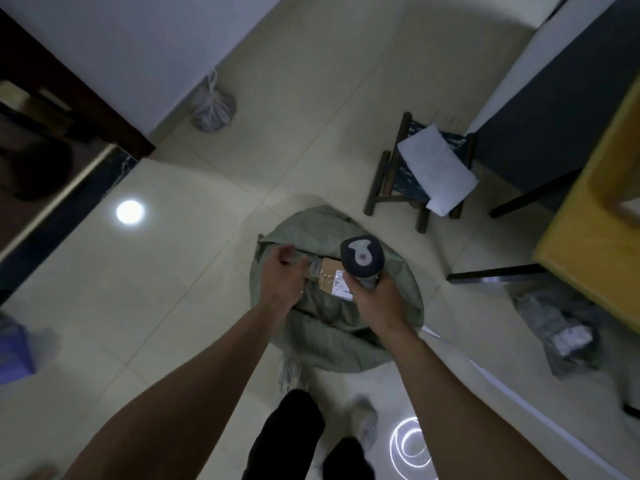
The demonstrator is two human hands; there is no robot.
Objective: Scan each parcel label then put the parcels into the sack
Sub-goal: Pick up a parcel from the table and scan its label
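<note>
two hands are over the green sack (332, 341), which lies open on the tiled floor (173, 306) just in front of my feet. my right hand (377, 303) grips the handle of the dark scanner (362, 258), fingers curled round it, w/ the scanner head up and over the sack mouth. my left hand (282, 277) is at the left side of the sack mouth, thumb raised and fingers a bit bent; it is blurred, so i cannot tell if it pinches sth or only touches the sack edge. inside the sack, between both hands, lies a brown parcel (329, 275) w/ clear tape and a white label (343, 289) facing up; a small grey item lies just beside it, near my left hand. on the right, grey parcels (561, 334) lie on the floor near the yellow table (588, 244). one white parcel (436, 168) rests on the wooden stool (388, 188), well apart from the sack. a white tied bag (213, 105) sits by the wall
</note>
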